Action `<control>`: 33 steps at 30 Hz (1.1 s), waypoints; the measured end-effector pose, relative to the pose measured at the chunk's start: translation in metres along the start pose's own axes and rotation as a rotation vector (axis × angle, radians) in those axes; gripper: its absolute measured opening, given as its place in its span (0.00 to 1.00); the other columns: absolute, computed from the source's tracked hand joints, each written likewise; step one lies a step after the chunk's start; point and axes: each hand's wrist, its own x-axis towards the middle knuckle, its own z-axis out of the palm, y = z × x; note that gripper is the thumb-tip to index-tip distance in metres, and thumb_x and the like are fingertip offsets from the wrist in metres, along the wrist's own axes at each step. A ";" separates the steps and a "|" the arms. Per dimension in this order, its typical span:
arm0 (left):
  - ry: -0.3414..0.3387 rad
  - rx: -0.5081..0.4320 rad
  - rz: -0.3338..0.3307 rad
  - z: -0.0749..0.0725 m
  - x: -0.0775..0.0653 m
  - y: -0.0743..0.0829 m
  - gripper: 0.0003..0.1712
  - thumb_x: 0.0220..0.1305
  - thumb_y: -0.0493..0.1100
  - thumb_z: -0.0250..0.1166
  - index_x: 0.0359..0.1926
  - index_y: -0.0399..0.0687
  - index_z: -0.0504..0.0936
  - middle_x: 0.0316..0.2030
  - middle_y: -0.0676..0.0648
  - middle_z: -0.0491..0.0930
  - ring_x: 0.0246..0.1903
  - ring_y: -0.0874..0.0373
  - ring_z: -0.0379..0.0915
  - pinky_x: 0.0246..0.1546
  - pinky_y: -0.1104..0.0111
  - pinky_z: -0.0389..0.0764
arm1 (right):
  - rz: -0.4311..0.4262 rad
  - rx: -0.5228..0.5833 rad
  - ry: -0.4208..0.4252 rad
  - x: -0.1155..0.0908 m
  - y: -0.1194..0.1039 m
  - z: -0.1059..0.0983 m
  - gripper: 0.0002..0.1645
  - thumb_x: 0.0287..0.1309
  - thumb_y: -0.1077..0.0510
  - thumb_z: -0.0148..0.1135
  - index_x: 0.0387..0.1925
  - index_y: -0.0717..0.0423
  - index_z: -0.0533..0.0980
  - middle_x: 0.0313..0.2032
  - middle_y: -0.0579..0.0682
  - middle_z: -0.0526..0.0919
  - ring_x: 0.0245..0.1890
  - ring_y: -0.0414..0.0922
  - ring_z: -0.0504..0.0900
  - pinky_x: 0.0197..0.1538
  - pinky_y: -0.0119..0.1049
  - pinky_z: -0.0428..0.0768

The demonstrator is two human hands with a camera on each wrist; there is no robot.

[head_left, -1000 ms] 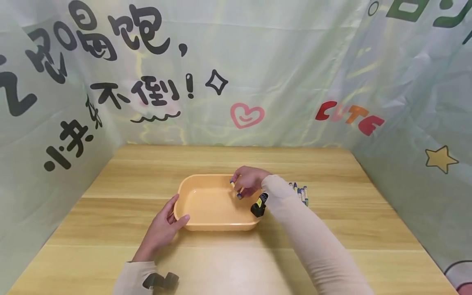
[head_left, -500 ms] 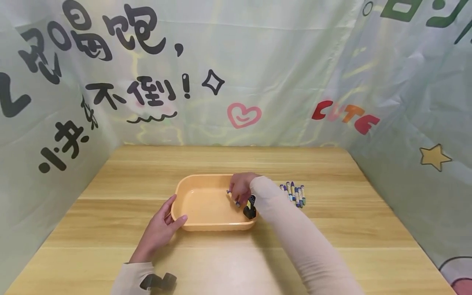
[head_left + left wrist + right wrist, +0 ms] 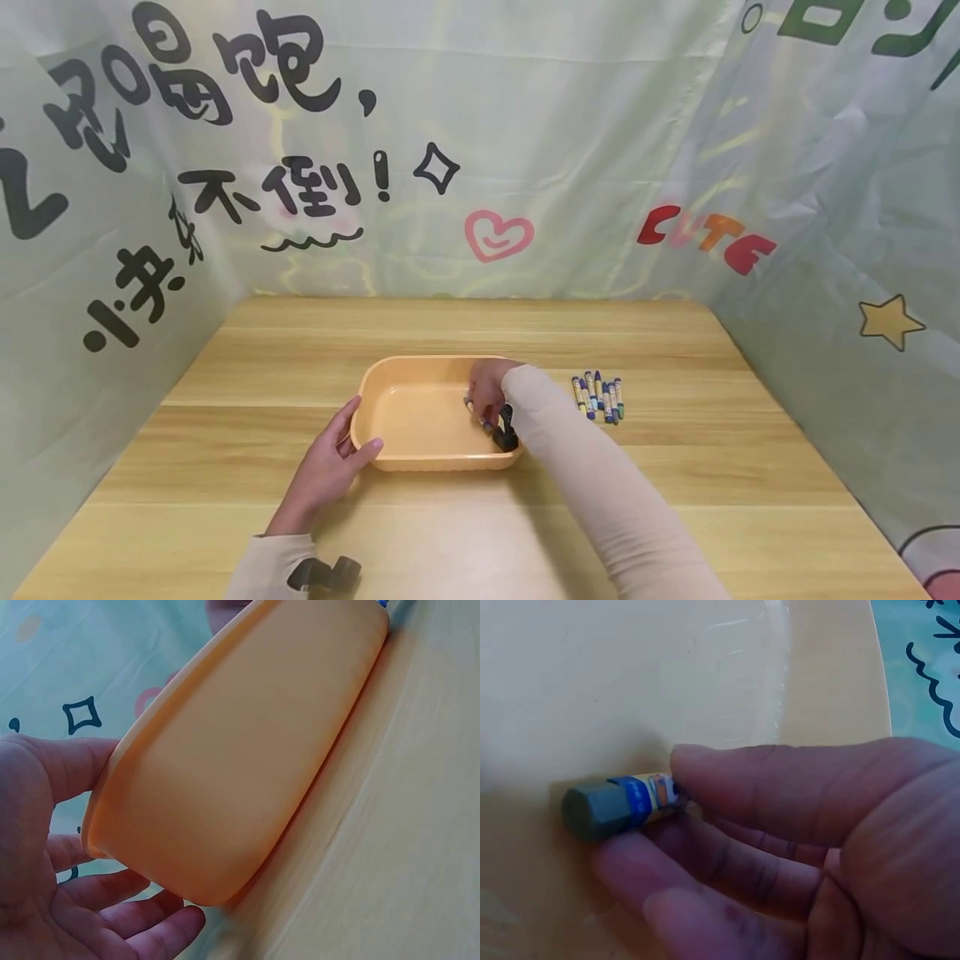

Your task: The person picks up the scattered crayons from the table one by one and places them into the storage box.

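A shallow orange plastic tray (image 3: pixel 416 457) sits on the wooden table. At its left end my left hand (image 3: pixel 333 462) holds the rim; in the left wrist view the thumb lies along the rim, with the fingers spread by the outer wall. Inside the tray's right part, my right hand (image 3: pixel 487 390) pinches a crayon (image 3: pixel 641 801) between thumb and fingers. That crayon has a dark greenish-grey end and a blue-banded paper wrapper. In the right wrist view it is low over the tray floor, its other end hidden by the thumb.
Several wrapped crayons (image 3: pixel 597 397) lie side by side on the table (image 3: pixel 675 467), right of the tray and beyond my right forearm. Printed fabric walls (image 3: pixel 570 150) stand at the table's back and sides.
My right hand has moved left and lower into the tray with the crayon, and more of the crayons on the table show. The left hand stays on the rim.
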 end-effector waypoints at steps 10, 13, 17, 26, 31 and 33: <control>0.000 0.003 0.005 0.000 0.000 0.001 0.48 0.64 0.42 0.67 0.76 0.41 0.48 0.73 0.37 0.50 0.67 0.46 0.58 0.57 0.68 0.72 | -0.016 -0.067 0.033 -0.005 -0.003 -0.005 0.16 0.48 0.76 0.54 0.12 0.59 0.69 0.13 0.52 0.75 0.12 0.40 0.72 0.16 0.25 0.71; 0.005 0.022 0.001 -0.001 -0.002 0.000 0.48 0.64 0.42 0.67 0.76 0.41 0.49 0.73 0.37 0.50 0.67 0.45 0.58 0.57 0.68 0.72 | -0.033 -0.051 0.045 -0.009 -0.005 -0.010 0.13 0.45 0.75 0.51 0.14 0.58 0.69 0.14 0.50 0.72 0.12 0.39 0.68 0.15 0.26 0.67; 0.006 0.014 -0.007 0.000 -0.003 -0.001 0.47 0.64 0.41 0.67 0.76 0.41 0.48 0.73 0.36 0.50 0.66 0.45 0.59 0.56 0.68 0.73 | -0.056 0.035 0.092 -0.020 -0.003 -0.020 0.04 0.57 0.67 0.57 0.29 0.58 0.73 0.23 0.52 0.77 0.17 0.41 0.77 0.19 0.29 0.76; 0.011 -0.007 -0.013 0.002 -0.001 0.000 0.48 0.63 0.41 0.67 0.76 0.42 0.49 0.73 0.38 0.51 0.66 0.45 0.59 0.56 0.68 0.73 | -0.144 0.122 0.234 -0.047 0.020 -0.054 0.09 0.65 0.57 0.59 0.40 0.59 0.71 0.33 0.57 0.81 0.25 0.46 0.83 0.28 0.35 0.83; 0.011 -0.015 0.001 0.001 0.001 0.001 0.48 0.63 0.40 0.67 0.75 0.41 0.49 0.73 0.36 0.51 0.66 0.44 0.59 0.57 0.68 0.73 | -0.158 0.153 0.288 -0.060 0.039 -0.066 0.11 0.67 0.56 0.58 0.42 0.60 0.70 0.33 0.58 0.80 0.26 0.46 0.82 0.29 0.36 0.83; 0.009 -0.017 -0.004 0.001 0.001 0.000 0.48 0.63 0.40 0.67 0.75 0.41 0.49 0.73 0.36 0.50 0.66 0.44 0.59 0.56 0.69 0.73 | -0.154 0.167 0.297 -0.064 0.048 -0.070 0.11 0.67 0.57 0.57 0.43 0.61 0.69 0.33 0.58 0.79 0.26 0.47 0.82 0.29 0.36 0.83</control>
